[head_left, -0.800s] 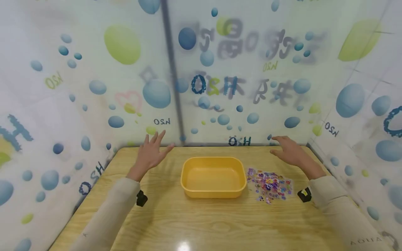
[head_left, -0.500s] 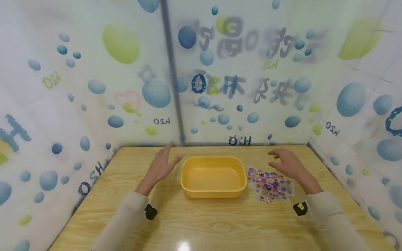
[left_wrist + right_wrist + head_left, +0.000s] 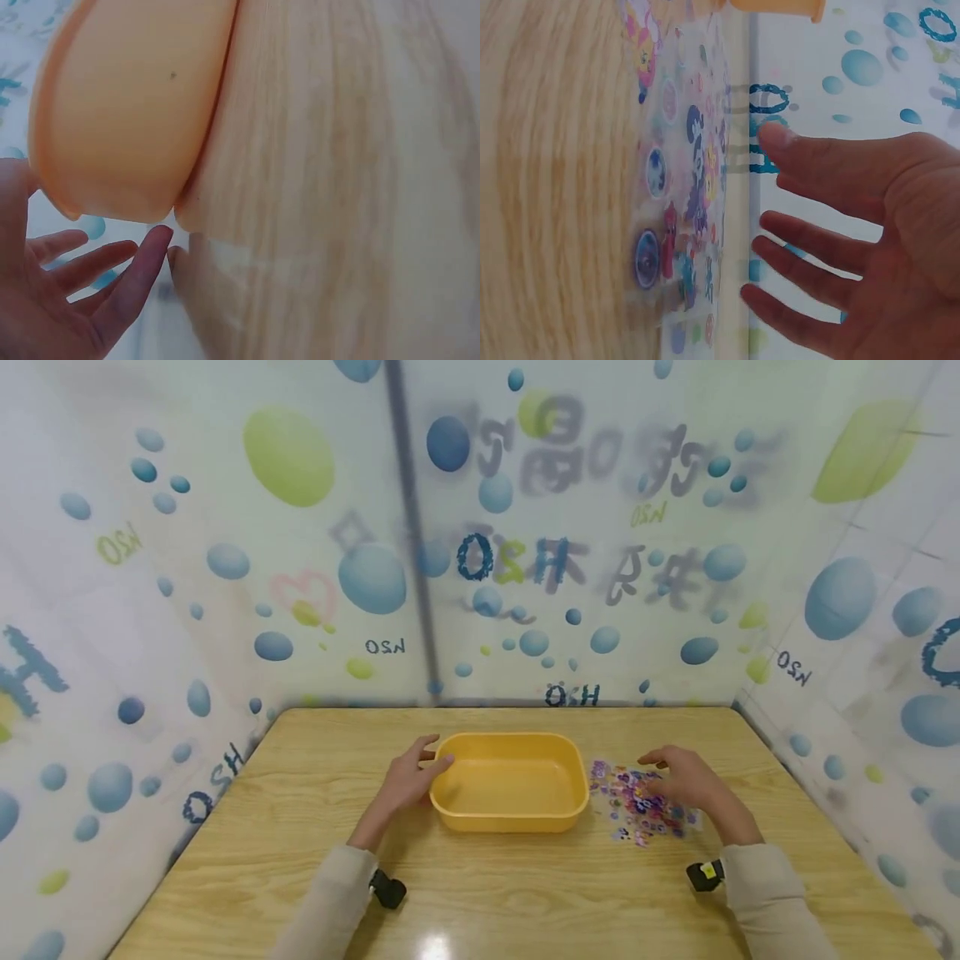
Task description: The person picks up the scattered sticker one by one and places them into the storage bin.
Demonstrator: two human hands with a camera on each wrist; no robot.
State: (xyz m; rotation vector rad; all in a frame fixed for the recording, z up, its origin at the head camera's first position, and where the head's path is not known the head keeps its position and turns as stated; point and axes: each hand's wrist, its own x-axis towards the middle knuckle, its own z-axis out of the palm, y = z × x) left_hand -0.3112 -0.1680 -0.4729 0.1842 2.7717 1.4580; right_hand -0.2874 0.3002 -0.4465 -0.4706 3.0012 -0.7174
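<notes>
A yellow plastic basin stands on the wooden table, with nothing lying in it. My left hand is at its left end, thumb over the rim and the other fingers spread outside the wall. In the left wrist view those fingers are loosely extended beside the orange-looking basin wall. To the basin's right lies a loose pile of colourful cartoon stickers, some on clear film. Above its right side hovers my right hand, holding nothing, fingers apart and slightly bent; part of the pile is hidden under it.
Light wood table extends around the basin and stickers. White curtain-like walls with blue and green dots enclose its back and sides. A small black camera sits on each wrist, the left camera low over the table.
Both hands have come down and nearer to the body. My left hand has moved right to the basin's rim, and my right hand has lowered over the stickers. Basin and stickers stay put.
</notes>
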